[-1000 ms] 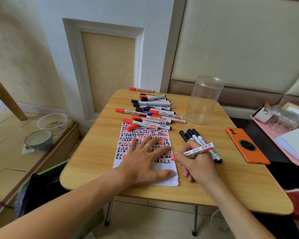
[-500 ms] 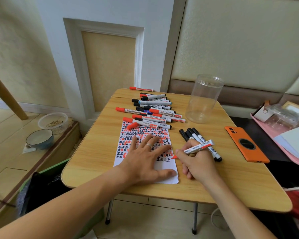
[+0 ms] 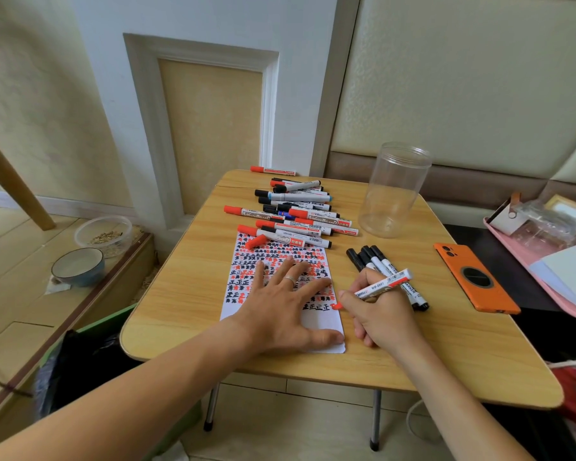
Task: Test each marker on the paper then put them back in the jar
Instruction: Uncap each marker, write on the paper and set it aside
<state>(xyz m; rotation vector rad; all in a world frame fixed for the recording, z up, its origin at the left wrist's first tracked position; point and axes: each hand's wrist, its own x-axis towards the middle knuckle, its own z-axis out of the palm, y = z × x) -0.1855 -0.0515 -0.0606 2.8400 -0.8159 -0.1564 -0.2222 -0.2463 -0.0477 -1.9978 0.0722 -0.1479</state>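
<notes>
Paper (image 3: 323,327) lies flat on the wood-grain table (image 3: 180,294), a white sheet densely covered with red and black marks. The left hand (image 3: 280,307) presses it down, palm flat and fingers spread wide — a thin metal ring on one finger. The right hand (image 3: 379,314) pinches a red marker (image 3: 384,284), slim and white-barrelled, its uncapped tip touching the paper's right edge. Three black-capped markers (image 3: 366,259) lie just behind that hand. The jar (image 3: 394,191) — clear, smooth plastic, cylindrical, empty — stands upright at the table's far right, beside a loose heap of markers (image 3: 296,214).
</notes>
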